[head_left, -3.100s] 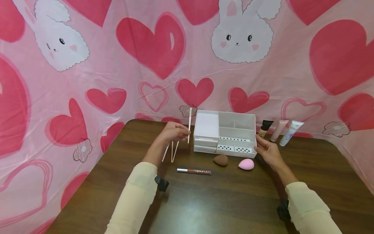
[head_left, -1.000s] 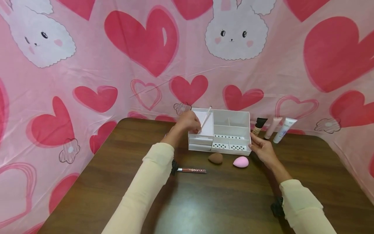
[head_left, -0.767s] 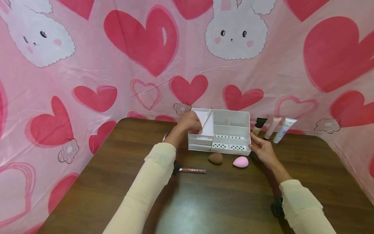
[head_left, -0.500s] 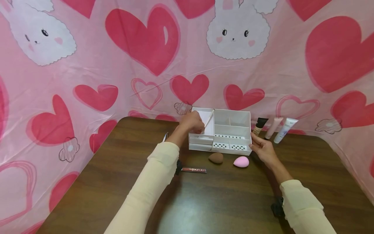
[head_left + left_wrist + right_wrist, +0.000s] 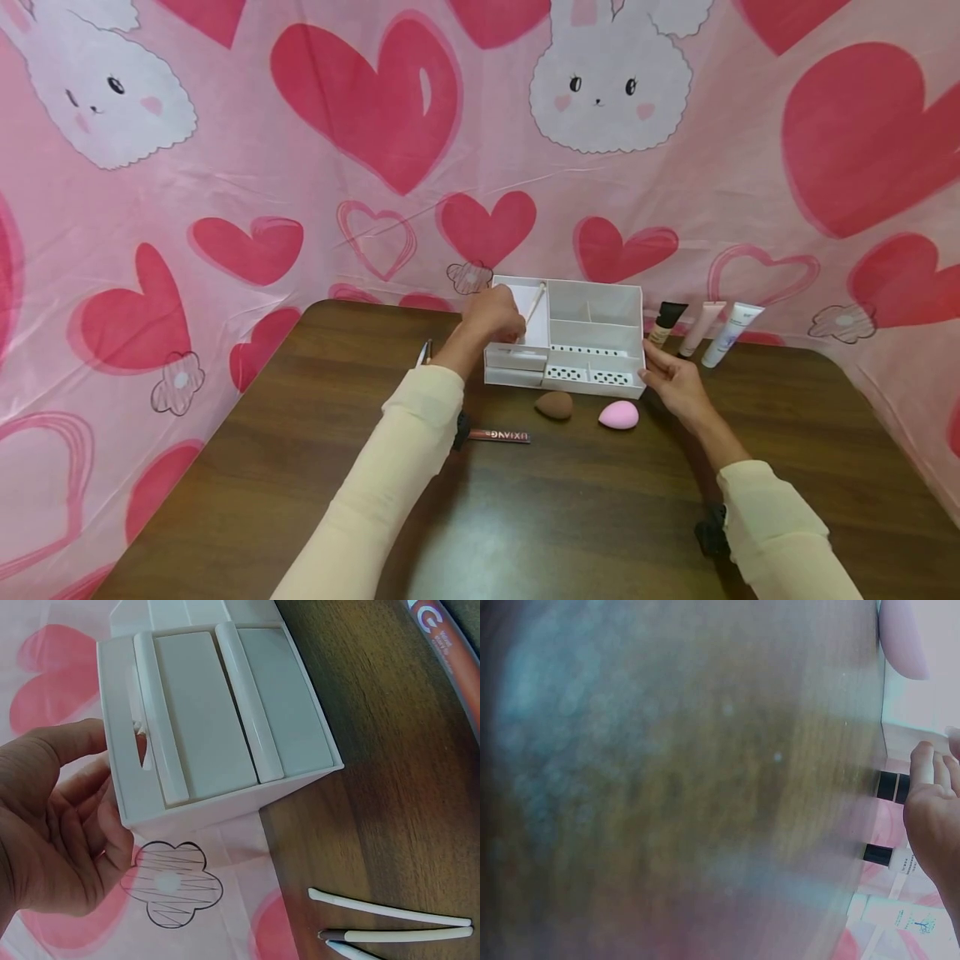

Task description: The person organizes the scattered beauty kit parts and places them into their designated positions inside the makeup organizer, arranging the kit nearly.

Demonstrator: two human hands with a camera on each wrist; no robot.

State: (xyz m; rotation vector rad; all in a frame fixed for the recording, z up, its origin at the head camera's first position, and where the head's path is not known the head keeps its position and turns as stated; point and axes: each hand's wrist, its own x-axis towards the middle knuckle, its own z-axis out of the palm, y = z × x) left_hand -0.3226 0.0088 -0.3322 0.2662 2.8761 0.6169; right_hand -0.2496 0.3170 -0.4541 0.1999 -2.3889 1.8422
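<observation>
A white makeup organizer [image 5: 600, 340] with compartments and small drawers [image 5: 202, 712] stands at the back of the table. My left hand [image 5: 493, 315] reaches over its upper left compartment, fingers curled at the lower part of a slim makeup brush [image 5: 536, 302] that leans there. In the left wrist view, the left hand [image 5: 64, 825] has its fingertips hidden behind the organizer's edge. My right hand [image 5: 678, 383] grips the organizer's right side, thumb at the front; its fingers also touch that side in the right wrist view.
Before the organizer lie a brown sponge [image 5: 553, 406], a pink sponge [image 5: 618, 415] and a lip gloss tube [image 5: 501, 436]. Several thin brushes [image 5: 397, 935] lie left, partly behind my arm. Three cosmetic tubes [image 5: 703, 330] stand right of the organizer. A patterned cloth hangs behind.
My left hand has carried the brush from left of the organizer into its upper left compartment, where the brush's tilt has since shifted slightly. The right hand has stayed on the organizer's side.
</observation>
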